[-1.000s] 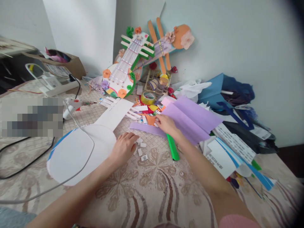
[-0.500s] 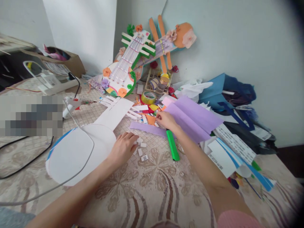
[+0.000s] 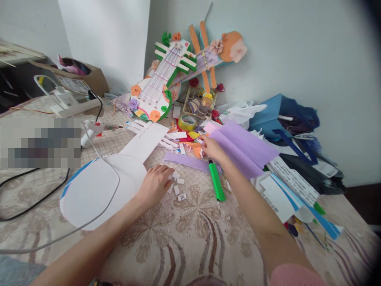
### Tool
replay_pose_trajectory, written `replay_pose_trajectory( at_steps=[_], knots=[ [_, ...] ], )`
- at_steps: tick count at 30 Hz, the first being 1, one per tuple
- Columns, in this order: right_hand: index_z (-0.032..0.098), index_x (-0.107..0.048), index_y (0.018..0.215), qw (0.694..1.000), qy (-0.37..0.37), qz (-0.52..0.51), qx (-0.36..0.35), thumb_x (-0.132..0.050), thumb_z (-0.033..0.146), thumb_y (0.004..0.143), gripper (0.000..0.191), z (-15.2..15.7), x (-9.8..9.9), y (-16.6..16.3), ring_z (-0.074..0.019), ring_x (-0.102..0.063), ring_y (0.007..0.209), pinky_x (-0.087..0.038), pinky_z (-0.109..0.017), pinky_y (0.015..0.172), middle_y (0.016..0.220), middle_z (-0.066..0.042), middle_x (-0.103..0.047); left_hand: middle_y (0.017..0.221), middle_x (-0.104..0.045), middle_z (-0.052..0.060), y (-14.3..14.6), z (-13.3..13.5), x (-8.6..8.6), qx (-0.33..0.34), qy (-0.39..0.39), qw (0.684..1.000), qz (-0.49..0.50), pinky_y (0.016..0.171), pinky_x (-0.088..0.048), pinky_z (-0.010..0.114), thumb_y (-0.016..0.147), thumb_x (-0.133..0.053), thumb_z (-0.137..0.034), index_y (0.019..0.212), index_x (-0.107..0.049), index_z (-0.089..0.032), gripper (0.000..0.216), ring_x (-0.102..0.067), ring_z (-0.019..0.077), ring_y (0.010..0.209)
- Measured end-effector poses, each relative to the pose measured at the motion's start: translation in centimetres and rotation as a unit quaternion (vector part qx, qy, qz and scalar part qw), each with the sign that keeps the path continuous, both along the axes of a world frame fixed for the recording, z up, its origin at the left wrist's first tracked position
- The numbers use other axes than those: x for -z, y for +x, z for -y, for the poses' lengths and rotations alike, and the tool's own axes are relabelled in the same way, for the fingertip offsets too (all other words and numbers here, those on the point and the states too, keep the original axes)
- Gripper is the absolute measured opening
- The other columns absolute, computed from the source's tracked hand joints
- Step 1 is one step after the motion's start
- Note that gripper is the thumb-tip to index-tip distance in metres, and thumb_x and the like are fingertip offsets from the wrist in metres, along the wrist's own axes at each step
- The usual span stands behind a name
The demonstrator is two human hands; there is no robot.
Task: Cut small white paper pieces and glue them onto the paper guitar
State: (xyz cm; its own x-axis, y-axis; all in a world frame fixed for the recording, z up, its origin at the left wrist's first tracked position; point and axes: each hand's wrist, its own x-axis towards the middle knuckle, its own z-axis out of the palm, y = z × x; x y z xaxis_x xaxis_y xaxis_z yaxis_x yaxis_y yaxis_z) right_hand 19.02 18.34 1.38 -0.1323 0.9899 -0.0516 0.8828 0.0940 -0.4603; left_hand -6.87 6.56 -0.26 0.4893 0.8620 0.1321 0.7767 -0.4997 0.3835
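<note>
My left hand (image 3: pixel 155 182) rests on the table with its fingers bent down and together, the fingertips against small white pieces (image 3: pixel 176 174). Whether a piece is between those fingers is hidden. A small white tile with a black printed character (image 3: pixel 181 197) lies just right of it. Over a pile of coloured paper scraps, my right hand (image 3: pixel 212 147) has its thumb and fingers closed. An orange scrap (image 3: pixel 195 149) touches its fingertips; what they pinch is too small to make out. Beneath the right wrist lies a green-handled cutter (image 3: pixel 216 182), near a lilac strip (image 3: pixel 187 162).
A white guitar-shaped cutout (image 3: pixel 104 190) lies at left, crossed by a grey cable (image 3: pixel 116 186). Behind it is a glue gun (image 3: pixel 91 133). Decorated paper guitars (image 3: pixel 160 75) lean on the wall. Tape (image 3: pixel 187 122), purple sheets (image 3: pixel 238 147) and bags (image 3: pixel 268 115) stand beyond the right hand.
My right hand has moved slightly right and up over the scraps, and the orange scrap has shifted right with it. My left hand stays in place. The whole view has shifted slightly.
</note>
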Motion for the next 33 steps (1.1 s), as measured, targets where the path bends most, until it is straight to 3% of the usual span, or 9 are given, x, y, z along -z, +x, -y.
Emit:
replay_pose_trajectory(
  at_steps=[3, 8, 12, 18, 23, 28, 33],
  knots=[
    [0.018, -0.058, 0.121, 0.996, -0.031, -0.083, -0.001, -0.046, 0.009, 0.082, 0.041, 0.1, 0.2, 1.1, -0.0126, -0.058, 0.048, -0.044, -0.022, 0.049, 0.060, 0.003, -0.060, 0.108, -0.067, 0.009, 0.0, 0.0, 0.0, -0.005, -0.004, 1.000, -0.002, 0.085, -0.048, 0.040, 0.087, -0.058, -0.013, 0.111, -0.061, -0.017, 0.025, -0.061, 0.0265, 0.103],
    [0.016, -0.064, 0.106, 0.979, -0.039, -0.198, 0.002, -0.058, 0.013, 0.072, 0.035, 0.3, 0.8, 2.3, -0.0113, -0.056, 0.048, -0.041, -0.020, 0.044, 0.059, 0.005, -0.055, 0.108, -0.067, 0.010, -0.1, -0.1, 0.0, -0.004, -0.011, 1.000, 0.000, 0.088, -0.048, 0.041, 0.088, -0.057, -0.014, 0.112, -0.062, -0.015, 0.024, -0.061, 0.0265, 0.103],
    [0.017, -0.064, 0.108, 0.963, -0.026, -0.270, 0.002, -0.058, 0.021, 0.075, 0.034, 1.3, 0.6, 2.5, -0.0107, -0.053, 0.047, -0.042, -0.021, 0.044, 0.058, 0.005, -0.052, 0.108, -0.067, 0.010, -0.1, -0.2, 0.0, -0.007, -0.012, 1.000, 0.001, 0.089, -0.048, 0.041, 0.087, -0.059, -0.013, 0.112, -0.063, -0.015, 0.026, -0.060, 0.0270, 0.104],
    [0.019, -0.056, 0.120, 0.936, -0.035, -0.350, -0.022, -0.061, 0.023, 0.075, 0.046, 6.9, 0.2, 1.2, -0.0146, -0.067, 0.070, -0.055, -0.028, 0.063, 0.084, -0.002, -0.064, 0.109, -0.067, 0.010, -0.2, -0.3, 0.1, -0.013, -0.016, 1.000, -0.005, 0.089, -0.048, 0.042, 0.085, -0.059, -0.012, 0.111, -0.064, -0.015, 0.026, -0.060, 0.0281, 0.104],
    [0.022, -0.055, 0.122, 0.908, -0.062, -0.413, -0.015, -0.063, 0.026, 0.079, 0.044, 11.9, 0.5, -0.2, -0.0145, -0.066, 0.068, -0.053, -0.026, 0.056, 0.085, -0.001, -0.060, 0.110, -0.067, 0.010, -0.2, -0.3, 0.2, -0.009, -0.008, 1.000, -0.005, 0.088, -0.048, 0.045, 0.085, -0.060, -0.013, 0.111, -0.064, -0.014, 0.026, -0.060, 0.0295, 0.104],
    [0.023, -0.054, 0.129, 0.927, -0.063, -0.370, -0.012, -0.056, 0.023, 0.085, 0.044, 15.5, 0.6, -0.9, -0.0140, -0.063, 0.068, -0.052, -0.028, 0.059, 0.088, -0.002, -0.061, 0.112, -0.066, 0.011, -0.4, -0.5, 0.2, -0.006, 0.008, 1.000, 0.025, 0.091, -0.048, 0.045, 0.085, -0.059, -0.013, 0.111, -0.065, -0.013, 0.026, -0.059, 0.0284, 0.103],
    [0.023, -0.057, 0.130, 0.966, -0.110, -0.197, -0.124, -0.049, 0.014, 0.085, 0.047, 18.2, 1.0, -1.6, -0.0190, -0.064, 0.091, -0.051, -0.035, 0.082, 0.115, -0.007, -0.066, 0.111, -0.065, 0.012, -0.3, 0.0, 0.2, 0.007, 0.043, 0.996, 0.072, 0.090, -0.048, 0.044, 0.088, -0.058, -0.016, 0.112, -0.063, -0.012, 0.025, -0.058, 0.0275, 0.102]
  ],
)
